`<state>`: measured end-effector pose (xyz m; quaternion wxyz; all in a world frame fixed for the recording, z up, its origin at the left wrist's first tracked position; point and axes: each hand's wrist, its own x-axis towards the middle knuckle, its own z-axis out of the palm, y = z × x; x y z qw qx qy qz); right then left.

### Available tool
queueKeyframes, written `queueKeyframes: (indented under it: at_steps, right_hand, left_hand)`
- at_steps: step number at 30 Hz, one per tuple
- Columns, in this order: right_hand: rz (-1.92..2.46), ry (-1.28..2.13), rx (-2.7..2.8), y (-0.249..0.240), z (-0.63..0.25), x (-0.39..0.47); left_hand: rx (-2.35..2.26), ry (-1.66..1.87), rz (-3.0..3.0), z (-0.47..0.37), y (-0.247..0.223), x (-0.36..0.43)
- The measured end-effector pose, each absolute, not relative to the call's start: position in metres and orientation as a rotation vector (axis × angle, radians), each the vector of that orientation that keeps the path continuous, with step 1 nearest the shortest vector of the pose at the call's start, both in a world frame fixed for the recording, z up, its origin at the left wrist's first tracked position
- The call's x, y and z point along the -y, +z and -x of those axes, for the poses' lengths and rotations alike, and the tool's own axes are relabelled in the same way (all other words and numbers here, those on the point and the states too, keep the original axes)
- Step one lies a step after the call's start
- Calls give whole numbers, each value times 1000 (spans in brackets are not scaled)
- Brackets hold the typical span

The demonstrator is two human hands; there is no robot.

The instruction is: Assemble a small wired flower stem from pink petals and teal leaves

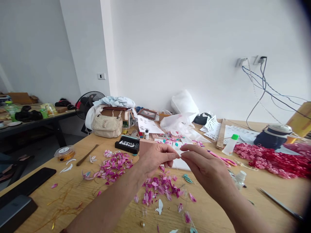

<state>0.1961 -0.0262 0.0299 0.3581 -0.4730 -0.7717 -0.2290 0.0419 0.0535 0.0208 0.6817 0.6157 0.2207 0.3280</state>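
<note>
My left hand and my right hand meet at their fingertips above the middle of the wooden table. Each has its thumb and fingers pinched together on something too small to make out. A white sheet lies behind and under the fingers. Below the hands is a scattered pile of magenta petals, with a second pile of petals left of my left hand. A small teal leaf piece lies between my forearms, and a white petal shape rests nearer the front.
Pink scissors and a small clear bottle lie beside my right hand. Metal tweezers are at the right. A black box, wooden stick, wire spool and phone are on the left.
</note>
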Motion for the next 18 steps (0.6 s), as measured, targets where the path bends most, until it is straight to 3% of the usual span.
queueKeyframes:
  at_steps: [7,14,18]
  right_hand:
    - [1350,-178,1778,24,-191,22]
    - [1417,621,1417,25,-191,17]
    - [1417,753,1365,29,-196,17]
  left_hand:
    - [-604,892,-1749,-45,23,-50]
    - [-430,1201,-2704,-43,16,-47]
    - [-423,1258,-2514,-46,13,-50]
